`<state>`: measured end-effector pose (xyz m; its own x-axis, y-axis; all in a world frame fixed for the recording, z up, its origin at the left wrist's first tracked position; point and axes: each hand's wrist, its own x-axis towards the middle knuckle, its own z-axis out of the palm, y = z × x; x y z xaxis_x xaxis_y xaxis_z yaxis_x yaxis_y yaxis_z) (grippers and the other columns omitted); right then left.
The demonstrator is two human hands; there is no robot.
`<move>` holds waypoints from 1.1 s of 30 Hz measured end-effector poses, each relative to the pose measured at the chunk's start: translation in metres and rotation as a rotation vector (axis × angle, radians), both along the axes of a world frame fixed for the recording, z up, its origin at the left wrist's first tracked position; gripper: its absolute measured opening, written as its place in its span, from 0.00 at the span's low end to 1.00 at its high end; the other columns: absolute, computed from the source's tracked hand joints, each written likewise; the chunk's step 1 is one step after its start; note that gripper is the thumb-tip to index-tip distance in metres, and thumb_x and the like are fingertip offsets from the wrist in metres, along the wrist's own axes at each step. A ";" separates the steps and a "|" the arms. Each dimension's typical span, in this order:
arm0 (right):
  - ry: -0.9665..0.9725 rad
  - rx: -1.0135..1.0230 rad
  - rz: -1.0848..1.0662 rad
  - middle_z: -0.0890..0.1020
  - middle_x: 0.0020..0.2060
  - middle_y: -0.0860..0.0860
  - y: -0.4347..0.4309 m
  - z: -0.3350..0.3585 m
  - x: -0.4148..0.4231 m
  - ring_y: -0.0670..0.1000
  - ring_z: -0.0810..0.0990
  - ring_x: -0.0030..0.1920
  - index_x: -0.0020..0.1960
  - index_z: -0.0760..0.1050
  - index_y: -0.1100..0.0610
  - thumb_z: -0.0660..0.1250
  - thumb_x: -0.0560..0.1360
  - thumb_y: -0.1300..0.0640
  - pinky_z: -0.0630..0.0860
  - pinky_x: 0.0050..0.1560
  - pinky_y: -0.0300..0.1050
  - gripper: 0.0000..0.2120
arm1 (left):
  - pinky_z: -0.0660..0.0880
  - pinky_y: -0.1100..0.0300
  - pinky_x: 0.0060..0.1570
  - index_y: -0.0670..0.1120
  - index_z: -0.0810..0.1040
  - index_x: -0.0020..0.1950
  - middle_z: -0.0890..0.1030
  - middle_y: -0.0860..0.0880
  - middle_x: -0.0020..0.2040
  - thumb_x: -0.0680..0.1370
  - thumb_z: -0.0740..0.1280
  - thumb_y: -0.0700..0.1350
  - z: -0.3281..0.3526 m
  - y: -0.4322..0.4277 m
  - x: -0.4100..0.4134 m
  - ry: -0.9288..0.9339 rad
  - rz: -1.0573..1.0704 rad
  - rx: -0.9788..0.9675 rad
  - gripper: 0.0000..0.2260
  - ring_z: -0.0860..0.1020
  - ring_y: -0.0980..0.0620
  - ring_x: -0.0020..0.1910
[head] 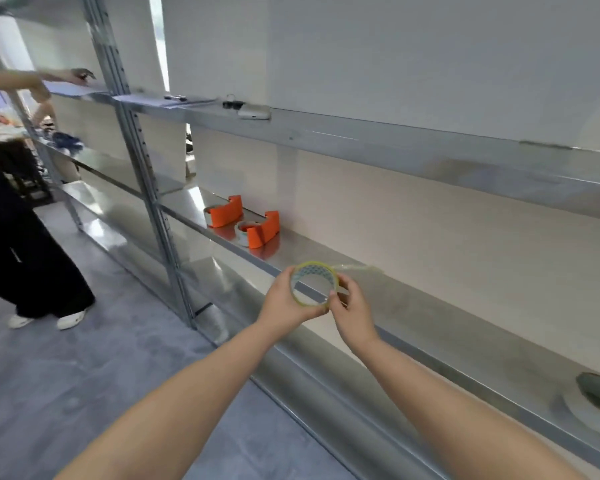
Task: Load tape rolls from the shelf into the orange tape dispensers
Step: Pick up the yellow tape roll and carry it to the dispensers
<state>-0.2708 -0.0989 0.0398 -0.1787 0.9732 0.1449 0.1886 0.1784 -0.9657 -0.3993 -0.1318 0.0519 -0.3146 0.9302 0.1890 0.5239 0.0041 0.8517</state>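
Both orange dispensers [224, 211] [262, 230] on the shelf [413, 306] look loaded already, and both hands' [284, 296] [352, 306] fingers are clamped on another tape roll [314, 284], not loaded yet.

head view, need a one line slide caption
Both hands, left hand and right hand, hold a clear tape roll before a metal shelf bearing two orange dispensers.

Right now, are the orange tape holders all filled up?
Both orange dispensers on the shelf look loaded already. The left hand and right hand hold a clear tape roll, not loaded yet. Another roll waits at right.
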 end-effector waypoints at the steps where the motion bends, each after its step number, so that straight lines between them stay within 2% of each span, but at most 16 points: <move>1: 0.007 0.000 0.008 0.78 0.53 0.49 0.000 0.002 -0.018 0.53 0.78 0.55 0.64 0.69 0.55 0.61 0.77 0.62 0.75 0.61 0.52 0.16 | 0.70 0.62 0.58 0.53 0.69 0.59 0.76 0.56 0.57 0.58 0.79 0.55 0.002 0.000 -0.019 0.002 -0.002 0.002 0.34 0.74 0.56 0.58; 5: 0.004 0.001 0.028 0.77 0.53 0.48 0.002 0.003 -0.079 0.51 0.78 0.55 0.63 0.69 0.54 0.61 0.77 0.62 0.75 0.59 0.46 0.16 | 0.67 0.68 0.51 0.56 0.67 0.55 0.75 0.57 0.53 0.60 0.80 0.49 0.010 0.000 -0.080 -0.010 -0.035 0.010 0.31 0.74 0.58 0.55; 10: -0.017 0.004 0.044 0.77 0.53 0.47 0.015 0.002 -0.133 0.50 0.77 0.55 0.62 0.70 0.53 0.61 0.77 0.62 0.73 0.56 0.43 0.15 | 0.68 0.64 0.53 0.55 0.67 0.57 0.74 0.55 0.54 0.60 0.80 0.49 0.006 0.010 -0.134 -0.038 -0.004 0.006 0.32 0.73 0.56 0.55; 15: -0.044 0.011 0.033 0.79 0.57 0.49 0.046 -0.005 -0.177 0.51 0.78 0.56 0.62 0.71 0.53 0.61 0.76 0.61 0.75 0.59 0.48 0.15 | 0.72 0.59 0.58 0.53 0.68 0.61 0.76 0.53 0.59 0.59 0.80 0.52 -0.004 0.039 -0.178 -0.071 -0.031 -0.026 0.35 0.74 0.54 0.59; 18: -0.006 0.006 0.005 0.79 0.56 0.50 0.074 -0.011 -0.198 0.51 0.78 0.55 0.61 0.71 0.54 0.61 0.76 0.63 0.76 0.56 0.47 0.14 | 0.71 0.62 0.56 0.56 0.67 0.58 0.76 0.55 0.56 0.60 0.80 0.52 -0.003 0.069 -0.200 -0.066 -0.081 -0.048 0.32 0.74 0.55 0.57; 20: 0.023 -0.012 -0.019 0.79 0.54 0.50 0.095 -0.014 -0.208 0.52 0.78 0.53 0.57 0.71 0.51 0.61 0.75 0.65 0.77 0.54 0.47 0.14 | 0.70 0.63 0.54 0.55 0.68 0.60 0.74 0.56 0.55 0.60 0.79 0.51 -0.002 0.094 -0.211 -0.037 -0.135 -0.071 0.33 0.74 0.56 0.56; 23: 0.036 -0.039 -0.082 0.79 0.52 0.50 0.130 -0.019 -0.215 0.54 0.79 0.52 0.54 0.71 0.50 0.61 0.74 0.66 0.76 0.48 0.41 0.15 | 0.68 0.64 0.54 0.53 0.66 0.62 0.73 0.56 0.56 0.61 0.79 0.49 -0.003 0.134 -0.219 -0.028 -0.218 -0.126 0.34 0.73 0.56 0.59; 26: -0.011 -0.081 -0.166 0.79 0.53 0.52 0.161 -0.024 -0.213 0.53 0.78 0.52 0.58 0.72 0.55 0.61 0.74 0.67 0.72 0.45 0.35 0.14 | 0.65 0.67 0.53 0.47 0.65 0.67 0.70 0.55 0.57 0.62 0.79 0.44 -0.011 0.170 -0.224 -0.001 -0.317 -0.181 0.38 0.71 0.56 0.59; 27: -0.028 -0.097 -0.189 0.78 0.53 0.52 0.171 -0.027 -0.213 0.52 0.77 0.52 0.59 0.72 0.58 0.60 0.74 0.67 0.71 0.46 0.33 0.15 | 0.66 0.68 0.53 0.45 0.65 0.67 0.70 0.54 0.57 0.62 0.79 0.42 -0.014 0.182 -0.225 0.020 -0.357 -0.185 0.38 0.71 0.56 0.59; 29: -0.051 -0.129 -0.223 0.77 0.55 0.53 0.186 -0.034 -0.213 0.49 0.74 0.54 0.62 0.70 0.62 0.60 0.75 0.68 0.70 0.53 0.37 0.16 | 0.67 0.67 0.53 0.44 0.66 0.66 0.72 0.53 0.56 0.62 0.78 0.39 -0.020 0.205 -0.229 0.054 -0.419 -0.203 0.36 0.72 0.55 0.58; 31: -0.071 -0.156 -0.258 0.76 0.55 0.53 0.198 -0.042 -0.213 0.49 0.73 0.56 0.62 0.70 0.64 0.60 0.74 0.69 0.71 0.58 0.43 0.16 | 0.69 0.67 0.52 0.44 0.68 0.65 0.74 0.52 0.55 0.63 0.77 0.38 -0.029 0.227 -0.231 0.082 -0.466 -0.234 0.33 0.74 0.55 0.56; 33: -0.106 -0.182 -0.301 0.75 0.53 0.52 0.211 -0.051 -0.214 0.50 0.73 0.56 0.62 0.70 0.63 0.60 0.74 0.69 0.71 0.59 0.43 0.16 | 0.69 0.69 0.50 0.43 0.71 0.63 0.76 0.52 0.54 0.62 0.77 0.38 -0.041 0.247 -0.232 0.111 -0.510 -0.258 0.31 0.75 0.55 0.55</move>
